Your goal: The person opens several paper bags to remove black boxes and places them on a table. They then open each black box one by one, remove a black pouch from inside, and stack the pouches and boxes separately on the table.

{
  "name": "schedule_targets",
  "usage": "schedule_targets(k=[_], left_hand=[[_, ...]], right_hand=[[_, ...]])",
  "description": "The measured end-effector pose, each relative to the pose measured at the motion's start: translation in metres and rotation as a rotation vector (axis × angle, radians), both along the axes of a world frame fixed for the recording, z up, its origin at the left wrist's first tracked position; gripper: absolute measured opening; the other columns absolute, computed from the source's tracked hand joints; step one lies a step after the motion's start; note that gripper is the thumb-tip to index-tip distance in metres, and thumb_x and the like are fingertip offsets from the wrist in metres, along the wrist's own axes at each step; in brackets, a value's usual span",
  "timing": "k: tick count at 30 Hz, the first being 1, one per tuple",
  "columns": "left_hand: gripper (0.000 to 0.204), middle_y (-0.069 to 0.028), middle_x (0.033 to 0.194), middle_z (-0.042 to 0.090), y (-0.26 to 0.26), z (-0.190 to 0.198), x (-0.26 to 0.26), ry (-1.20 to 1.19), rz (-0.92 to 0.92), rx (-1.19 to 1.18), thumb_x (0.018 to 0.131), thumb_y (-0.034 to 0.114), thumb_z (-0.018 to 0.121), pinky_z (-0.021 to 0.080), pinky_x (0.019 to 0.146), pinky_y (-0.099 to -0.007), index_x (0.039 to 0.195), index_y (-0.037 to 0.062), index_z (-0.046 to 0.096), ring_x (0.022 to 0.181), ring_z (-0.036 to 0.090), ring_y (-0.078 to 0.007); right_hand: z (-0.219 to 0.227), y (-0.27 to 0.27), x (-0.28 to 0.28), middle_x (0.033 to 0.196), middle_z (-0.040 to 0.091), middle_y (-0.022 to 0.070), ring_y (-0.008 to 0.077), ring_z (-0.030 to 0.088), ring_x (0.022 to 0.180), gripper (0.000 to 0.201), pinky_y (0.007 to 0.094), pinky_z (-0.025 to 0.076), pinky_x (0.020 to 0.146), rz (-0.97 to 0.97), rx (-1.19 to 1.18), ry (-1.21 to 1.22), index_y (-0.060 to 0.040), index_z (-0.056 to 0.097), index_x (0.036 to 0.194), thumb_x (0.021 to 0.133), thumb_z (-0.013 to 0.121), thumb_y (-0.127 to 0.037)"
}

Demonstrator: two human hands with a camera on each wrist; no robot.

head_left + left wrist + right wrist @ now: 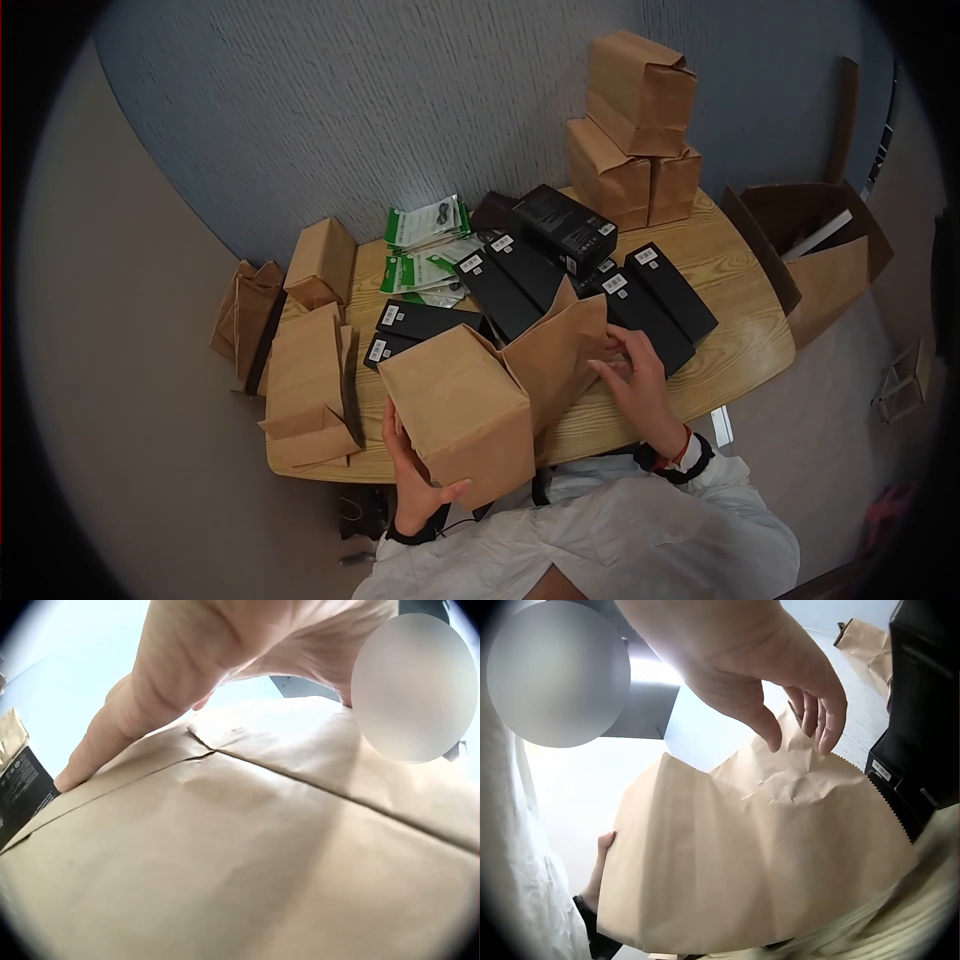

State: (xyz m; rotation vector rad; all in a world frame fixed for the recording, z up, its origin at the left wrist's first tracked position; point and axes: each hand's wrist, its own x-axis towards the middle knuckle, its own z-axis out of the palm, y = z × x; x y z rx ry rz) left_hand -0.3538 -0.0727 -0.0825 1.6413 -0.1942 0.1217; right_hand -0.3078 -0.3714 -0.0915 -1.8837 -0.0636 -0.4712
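Observation:
A brown paper bag (455,395) lies tilted over the near side of the table, its flat base toward me and its open mouth to the right. My left hand (412,480) holds the base end, thumb on the near face and fingers along the left side. In the left wrist view, the fingers (112,739) of that hand lie across the folded paper. At the bag's mouth, my right hand (640,385) pinches the rim between thumb and fingers. The right wrist view shows creased paper under that hand (780,682). The bag's inside is hidden.
Black boxes (505,290) with white labels lie behind the bag, beside green-and-white packets (425,225). Flattened paper bags (305,385) are at the left, near a standing one (320,265). Filled bags (640,95) are stacked at the back right. A cardboard box (835,275) stands off the table's right edge.

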Motion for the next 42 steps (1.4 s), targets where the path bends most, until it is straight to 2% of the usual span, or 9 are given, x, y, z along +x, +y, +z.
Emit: schedule_targets(k=[14,20,22,23,28,30,34,37,42], left_hand=[[0.122,-0.0131,0.136,0.034,0.023,-0.005,0.002,0.264,0.040,-0.088,0.058,0.036,0.084,0.036,0.101,-0.0391,0.148,0.0070,0.007,0.122,0.040,-0.0253],[0.122,-0.0143,0.135,0.035,-0.006,0.029,0.011,0.224,0.050,-0.025,0.056,0.033,0.084,0.035,0.102,-0.0408,0.147,0.0065,0.007,0.126,0.038,-0.0275],[0.124,-0.0151,0.138,0.031,-0.005,0.040,0.013,0.109,0.006,0.080,0.053,0.031,0.085,0.032,0.105,-0.0425,0.148,0.0067,0.008,0.128,0.035,-0.0292],[0.124,-0.0151,0.138,0.031,-0.006,0.047,0.014,0.109,0.011,0.067,0.053,0.031,0.085,0.032,0.105,-0.0425,0.148,0.0067,0.008,0.128,0.035,-0.0292],[0.130,-0.0184,0.140,0.025,-0.006,0.073,0.013,-0.223,-0.085,0.629,0.045,0.037,0.088,0.028,0.107,-0.0462,0.146,0.0053,0.012,0.130,0.030,-0.0337],[0.126,-0.0254,0.136,0.023,-0.018,0.093,0.014,-0.277,-0.193,0.772,0.046,0.034,0.088,0.029,0.105,-0.0484,0.146,0.0051,0.016,0.129,0.026,-0.0399],[0.122,-0.0306,0.131,0.024,-0.039,0.104,0.021,-0.351,-0.325,0.878,0.048,0.037,0.088,0.033,0.099,-0.0522,0.146,0.0084,0.021,0.120,0.030,-0.0469],[0.120,-0.0316,0.129,0.025,-0.050,0.100,0.030,-0.349,-0.361,0.925,0.051,0.039,0.086,0.033,0.099,-0.0531,0.147,0.0109,0.020,0.117,0.031,-0.0472],[0.118,-0.0328,0.128,0.026,-0.069,0.097,0.043,-0.301,-0.402,1.000,0.054,0.043,0.083,0.031,0.100,-0.0538,0.148,0.0129,0.018,0.117,0.031,-0.0490]], right_hand=[[-0.013,-0.054,0.009,0.088,0.057,-0.0017,0.0032,0.051,0.081,0.011,0.0182,0.042,0.075,0.240,0.678,0.050,-0.0054,0.050,0.088,0.092,0.059,-0.009],[-0.015,-0.057,0.005,0.101,0.060,0.0071,0.0126,0.057,0.093,0.022,0.0250,0.045,0.083,0.191,0.537,0.233,-0.0023,0.048,0.100,0.089,0.065,-0.011],[0.014,-0.040,-0.004,0.128,0.048,0.0195,0.0292,0.050,0.116,0.054,0.0360,0.040,0.097,-0.097,-0.298,-0.128,0.0003,0.043,0.122,0.080,0.074,-0.014],[0.011,-0.040,-0.007,0.144,0.028,0.0237,0.0385,0.033,0.131,0.089,0.0426,0.031,0.106,0.014,-0.335,-0.103,-0.0001,0.030,0.139,0.069,0.082,-0.020],[0.052,-0.025,-0.020,0.147,0.028,0.0201,0.0382,0.033,0.131,0.104,0.0431,0.031,0.107,0.334,-0.364,-0.035,-0.0026,0.026,0.144,0.063,0.086,-0.029],[0.066,-0.025,-0.020,0.139,0.037,0.0170,0.0345,0.040,0.125,0.097,0.0403,0.035,0.103,0.673,-0.196,-0.005,-0.0043,0.034,0.140,0.063,0.085,-0.031],[0.086,-0.020,-0.020,0.125,0.046,0.0139,0.0265,0.049,0.110,0.078,0.0346,0.042,0.091,0.617,-0.240,-0.053,-0.0041,0.048,0.128,0.065,0.084,-0.033],[0.100,-0.023,-0.005,0.098,0.057,0.0094,0.0162,0.054,0.076,0.035,0.0274,0.044,0.064,0.467,-0.223,0.024,-0.0004,0.058,0.091,0.077,0.077,-0.027],[0.147,0.001,0.015,0.063,0.055,0.0042,0.0131,0.051,0.054,0.032,0.0276,0.042,0.052,0.533,-0.550,0.261,0.0009,0.059,0.076,0.084,0.070,-0.027]])
